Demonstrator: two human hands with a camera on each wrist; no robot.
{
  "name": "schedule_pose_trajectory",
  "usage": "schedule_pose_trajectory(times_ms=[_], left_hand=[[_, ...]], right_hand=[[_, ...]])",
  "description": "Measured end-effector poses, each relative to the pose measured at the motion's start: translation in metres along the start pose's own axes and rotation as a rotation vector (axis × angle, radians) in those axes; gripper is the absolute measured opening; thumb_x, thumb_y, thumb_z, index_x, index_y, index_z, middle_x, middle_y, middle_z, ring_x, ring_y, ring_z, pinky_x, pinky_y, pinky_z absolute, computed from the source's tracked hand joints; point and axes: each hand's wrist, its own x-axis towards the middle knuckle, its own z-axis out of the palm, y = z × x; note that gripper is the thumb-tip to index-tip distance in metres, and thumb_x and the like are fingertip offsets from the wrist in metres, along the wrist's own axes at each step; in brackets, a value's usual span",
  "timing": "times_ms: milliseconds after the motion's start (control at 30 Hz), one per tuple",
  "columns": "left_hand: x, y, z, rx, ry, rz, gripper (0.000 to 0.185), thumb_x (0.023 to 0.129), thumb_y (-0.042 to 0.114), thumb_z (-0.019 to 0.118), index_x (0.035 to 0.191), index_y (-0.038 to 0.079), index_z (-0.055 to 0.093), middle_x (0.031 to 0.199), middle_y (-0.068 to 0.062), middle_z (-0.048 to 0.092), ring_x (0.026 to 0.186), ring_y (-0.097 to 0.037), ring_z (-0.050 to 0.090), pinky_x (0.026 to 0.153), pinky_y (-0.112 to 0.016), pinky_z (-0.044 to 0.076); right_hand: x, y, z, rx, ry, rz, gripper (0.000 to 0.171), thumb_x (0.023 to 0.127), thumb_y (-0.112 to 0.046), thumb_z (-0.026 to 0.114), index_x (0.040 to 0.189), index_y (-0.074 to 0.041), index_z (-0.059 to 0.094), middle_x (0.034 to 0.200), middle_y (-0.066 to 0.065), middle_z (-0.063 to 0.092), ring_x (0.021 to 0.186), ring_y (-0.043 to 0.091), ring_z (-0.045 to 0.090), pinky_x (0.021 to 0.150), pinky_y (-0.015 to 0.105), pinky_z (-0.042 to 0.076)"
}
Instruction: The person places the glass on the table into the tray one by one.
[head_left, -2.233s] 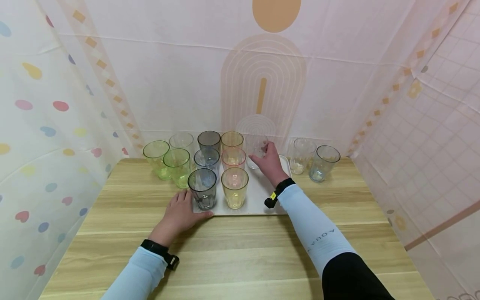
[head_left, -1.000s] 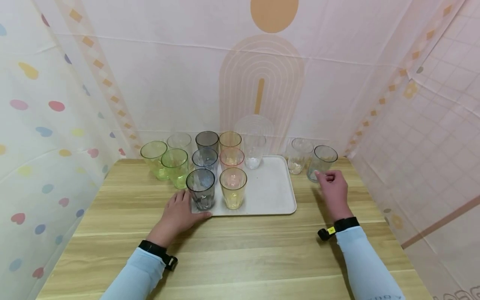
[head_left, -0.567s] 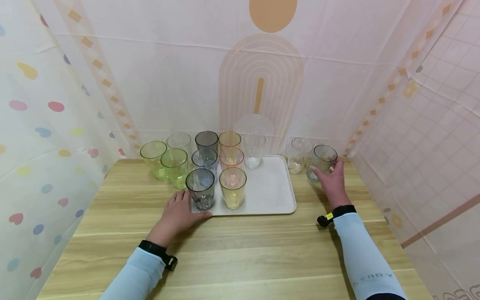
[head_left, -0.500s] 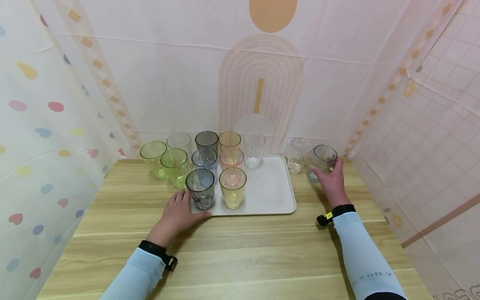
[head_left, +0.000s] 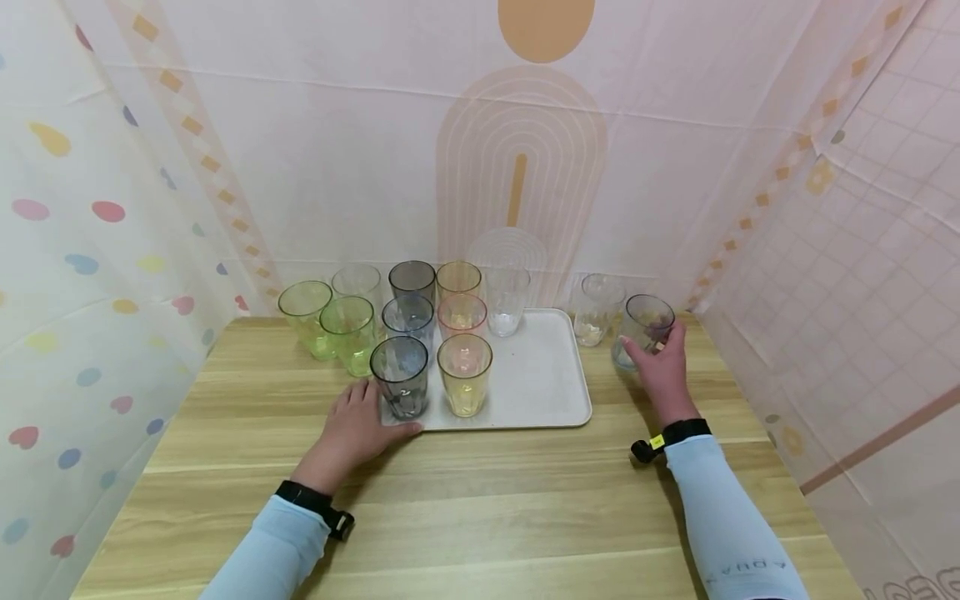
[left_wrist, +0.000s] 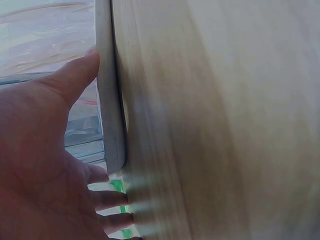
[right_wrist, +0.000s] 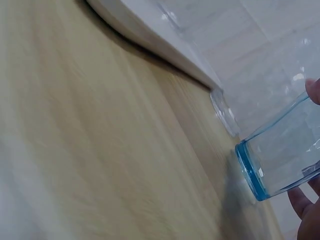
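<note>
My right hand (head_left: 666,375) holds a blue-tinted glass (head_left: 640,323) at the right end of the table, thumb on the near side and fingers round the far side. In the right wrist view this glass (right_wrist: 280,150) shows a thick blue base and slants in the picture. My left hand (head_left: 352,429) rests at the near left corner of the white tray (head_left: 543,375), fingers extended. In the left wrist view its thumb lies against the tray rim (left_wrist: 106,90). Right beside its fingers stands a dark grey glass (head_left: 403,387) on the tray.
On the tray also stand glasses in amber, pink, blue, dark grey and clear, and a yellow glass (head_left: 465,379) at its front. Green glasses (head_left: 349,333) stand left of it. A clear glass (head_left: 596,312) stands between tray and right hand. A curtain (head_left: 337,167) hangs behind.
My right hand has left the clear glass at the tray's back, moved right, and taken hold of the blue-tinted glass, which has shifted slightly toward me. My left hand has stayed at the tray corner.
</note>
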Motion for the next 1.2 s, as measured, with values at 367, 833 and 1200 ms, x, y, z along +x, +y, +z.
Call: schedule_pose_trajectory(times_ms=[367, 833, 1200], left_hand=[[0.004, -0.008, 0.007, -0.003, 0.016, 0.022, 0.138, 0.086, 0.087, 0.072, 0.163, -0.019, 0.029, 0.165, -0.043, 0.033, 0.154, -0.064, 0.027, 0.125, -0.077, 0.026], [-0.001, 0.0, -0.001, -0.004, -0.007, 0.001, 0.137, 0.087, 0.083, 0.075, 0.163, -0.02, 0.027, 0.166, -0.043, 0.032, 0.155, -0.063, 0.027, 0.127, -0.075, 0.025], [0.008, -0.015, 0.013, -0.007, 0.031, 0.029, 0.137, 0.086, 0.083, 0.075, 0.163, -0.019, 0.028, 0.165, -0.043, 0.033, 0.154, -0.063, 0.028, 0.126, -0.077, 0.025]], right_hand=[[-0.031, -0.028, 0.029, 0.066, -0.102, -0.038, 0.084, 0.096, -0.017, 0.089, 0.16, -0.007, 0.036, 0.15, 0.018, 0.049, 0.134, 0.03, 0.05, 0.105, 0.036, 0.044], [-0.05, -0.058, 0.106, 0.064, -0.296, -0.08, 0.08, 0.094, -0.018, 0.091, 0.156, -0.006, 0.041, 0.147, 0.016, 0.056, 0.14, 0.035, 0.051, 0.124, 0.057, 0.037], [-0.048, -0.072, 0.149, 0.069, -0.343, -0.13, 0.079, 0.094, -0.016, 0.09, 0.154, -0.002, 0.042, 0.146, 0.017, 0.059, 0.14, 0.033, 0.052, 0.123, 0.056, 0.04]])
